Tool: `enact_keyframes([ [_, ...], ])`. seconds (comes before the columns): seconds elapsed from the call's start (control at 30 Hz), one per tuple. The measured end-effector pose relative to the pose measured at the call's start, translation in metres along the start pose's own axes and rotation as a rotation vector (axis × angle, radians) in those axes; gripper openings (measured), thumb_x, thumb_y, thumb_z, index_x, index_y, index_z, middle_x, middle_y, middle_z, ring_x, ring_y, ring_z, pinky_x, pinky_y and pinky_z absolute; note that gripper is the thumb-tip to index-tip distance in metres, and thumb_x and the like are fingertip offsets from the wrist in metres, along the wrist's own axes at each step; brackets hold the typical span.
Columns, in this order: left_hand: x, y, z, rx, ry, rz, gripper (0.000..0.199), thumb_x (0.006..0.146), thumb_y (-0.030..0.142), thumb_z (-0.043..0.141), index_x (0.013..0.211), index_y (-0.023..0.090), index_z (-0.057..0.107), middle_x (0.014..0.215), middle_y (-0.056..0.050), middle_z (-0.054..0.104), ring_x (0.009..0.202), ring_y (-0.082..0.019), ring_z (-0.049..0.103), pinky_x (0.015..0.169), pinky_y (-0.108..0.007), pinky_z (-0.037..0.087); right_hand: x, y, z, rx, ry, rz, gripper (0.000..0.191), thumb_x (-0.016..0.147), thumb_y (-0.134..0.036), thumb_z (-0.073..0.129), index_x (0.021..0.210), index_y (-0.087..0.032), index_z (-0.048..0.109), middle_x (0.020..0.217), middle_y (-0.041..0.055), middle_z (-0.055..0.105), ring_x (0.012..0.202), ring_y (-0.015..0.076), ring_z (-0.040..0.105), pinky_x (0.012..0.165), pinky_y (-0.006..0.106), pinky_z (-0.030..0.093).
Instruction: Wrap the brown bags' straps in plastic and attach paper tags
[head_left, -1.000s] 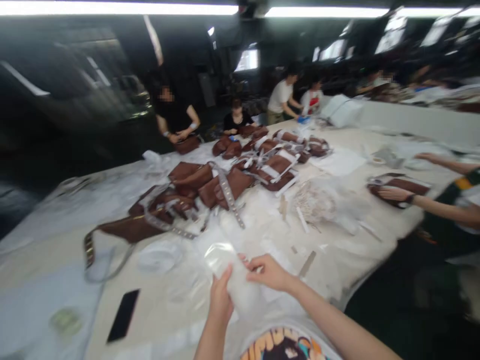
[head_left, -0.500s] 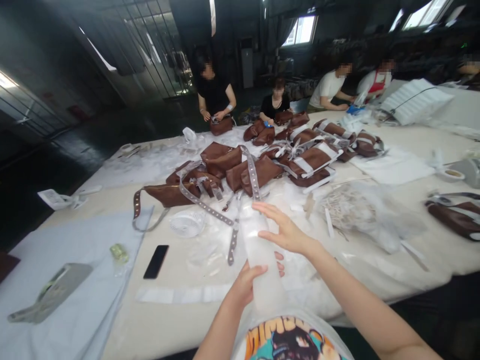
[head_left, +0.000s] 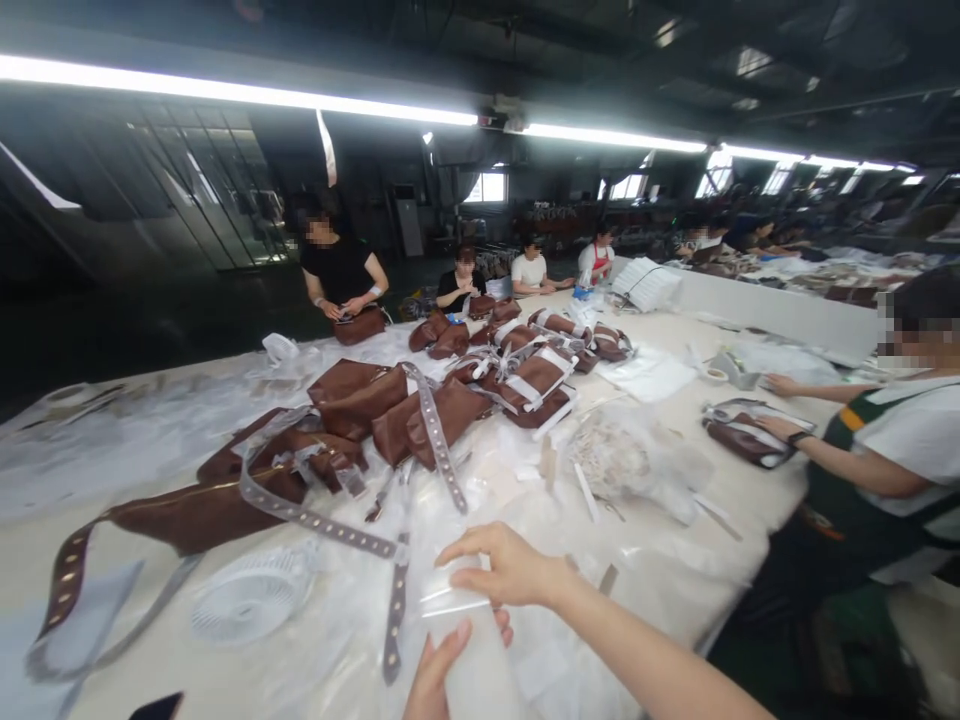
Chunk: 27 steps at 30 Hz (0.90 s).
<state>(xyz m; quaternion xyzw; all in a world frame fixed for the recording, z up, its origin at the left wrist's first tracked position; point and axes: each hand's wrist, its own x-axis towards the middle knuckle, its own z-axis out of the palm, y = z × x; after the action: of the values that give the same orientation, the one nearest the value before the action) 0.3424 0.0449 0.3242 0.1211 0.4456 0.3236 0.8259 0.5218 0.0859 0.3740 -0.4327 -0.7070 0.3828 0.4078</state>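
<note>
I read the fingers first: on the right hand (head_left: pixel 514 568), they lie close together across the upper part of a clear plastic sleeve (head_left: pixel 471 640), but from here I cannot tell whether they pinch it or only rest on it. The left hand (head_left: pixel 436 672) sits lower down, its fingers and thumb apart and closed around the sleeve from both sides, with fingertips (head_left: pixel 504 626) showing past the far edge. The sleeve stands tilted between the two hands, held above a white-covered work table (head_left: pixel 675 590). Just left of it lies a grey studded strap (head_left: pixel 395 610), and further left is a small white fan (head_left: pixel 251 597). Ahead, brown leather bags (head_left: pixel 356 395) lie heaped with more straps, and to the right sits a plastic bag of small pale parts (head_left: pixel 611 455). Further right, a co-worker in a green apron (head_left: pixel 862 490) has both hands on another brown bag (head_left: pixel 742 440). Across the table, a person in black (head_left: pixel 341 270) handles a bag, and more workers sit beyond.
</note>
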Motion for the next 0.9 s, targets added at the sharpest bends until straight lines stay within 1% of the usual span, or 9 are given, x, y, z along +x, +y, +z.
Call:
enact_keyframes([
  [0.13,0.003,-0.001,0.003,-0.007,0.034,0.009,0.048,0.059,0.027,0.089,0.102,0.016,0.072,0.087,-0.013,0.079,0.097,-0.038,0.074,0.086,-0.047,0.060,-0.001,0.009,0.004,0.066,-0.029,0.020,0.032,0.086,-0.044,0.070,0.104,-0.020,0.081,0.097,0.0079,0.077,0.088,0.0214,0.070,0.084,0.030,0.052],
  [0.27,0.002,0.004,0.014,0.017,-0.014,0.075,0.051,0.063,0.032,0.088,0.107,0.013,0.070,0.083,-0.012,0.077,0.085,-0.035,0.076,0.077,-0.043,0.062,0.001,0.017,0.005,0.278,0.037,0.122,0.050,0.086,-0.060,0.067,0.114,-0.020,0.076,0.103,0.0073,0.074,0.071,0.0151,0.066,0.075,0.029,0.052],
  [0.33,0.003,0.009,0.017,0.021,-0.022,0.110,0.048,0.064,0.033,0.087,0.105,0.013,0.070,0.081,-0.011,0.077,0.083,-0.033,0.076,0.075,-0.041,0.062,0.000,0.022,0.008,0.456,0.122,0.137,0.061,0.085,-0.067,0.065,0.125,-0.022,0.070,0.115,0.0085,0.071,0.086,0.0176,0.067,0.078,0.030,0.053],
  [0.4,0.006,0.013,0.018,0.011,0.085,0.190,0.044,0.066,0.029,0.084,0.105,0.015,0.070,0.080,-0.009,0.076,0.083,-0.031,0.076,0.076,-0.039,0.062,-0.007,0.031,0.016,0.642,0.140,0.181,0.071,0.080,-0.071,0.068,0.133,-0.025,0.062,0.127,0.0103,0.065,0.104,0.0218,0.064,0.079,0.030,0.053],
  [0.5,0.017,0.015,0.017,0.000,0.266,0.370,0.045,0.069,0.023,0.078,0.112,0.016,0.069,0.084,-0.006,0.077,0.087,-0.027,0.076,0.080,-0.034,0.061,-0.030,0.051,0.040,0.757,0.019,0.313,0.075,0.068,-0.066,0.081,0.127,-0.024,0.064,0.116,0.0070,0.067,0.093,0.0188,0.064,0.072,0.025,0.049],
  [0.57,0.028,0.011,0.015,0.023,0.229,0.443,0.052,0.071,0.026,0.076,0.121,0.017,0.066,0.090,-0.006,0.077,0.089,-0.025,0.075,0.083,-0.034,0.060,-0.053,0.069,0.062,0.707,-0.016,0.393,0.061,0.067,-0.065,0.082,0.103,-0.017,0.071,0.087,0.0013,0.066,0.072,0.0124,0.057,0.063,0.022,0.043],
  [0.67,0.051,-0.008,0.006,0.077,0.127,0.413,0.063,0.069,0.032,0.077,0.128,0.019,0.062,0.095,-0.007,0.077,0.089,-0.026,0.075,0.087,-0.039,0.059,-0.089,0.100,0.094,0.555,0.147,0.527,0.058,0.076,-0.070,0.069,0.068,-0.013,0.062,0.060,-0.0037,0.048,0.055,0.0076,0.038,0.051,0.021,0.029],
  [0.8,0.089,-0.039,-0.013,0.324,0.082,0.316,0.048,0.072,0.044,0.073,0.108,0.014,0.071,0.109,-0.015,0.075,0.113,-0.032,0.068,0.106,-0.043,0.049,-0.124,0.139,0.113,0.357,0.382,0.641,0.046,0.081,-0.056,0.062,0.062,-0.016,0.055,0.056,-0.0044,0.044,0.054,0.0088,0.034,0.050,0.023,0.024],
  [0.9,0.120,-0.044,-0.022,0.604,0.013,0.378,0.046,0.070,0.046,0.073,0.101,0.014,0.071,0.119,-0.018,0.072,0.125,-0.035,0.060,0.114,-0.046,0.041,-0.132,0.166,0.108,0.129,0.499,0.722,0.035,0.086,-0.040,0.055,0.061,-0.016,0.053,0.055,-0.0035,0.046,0.056,0.0104,0.037,0.052,0.023,0.025],
])
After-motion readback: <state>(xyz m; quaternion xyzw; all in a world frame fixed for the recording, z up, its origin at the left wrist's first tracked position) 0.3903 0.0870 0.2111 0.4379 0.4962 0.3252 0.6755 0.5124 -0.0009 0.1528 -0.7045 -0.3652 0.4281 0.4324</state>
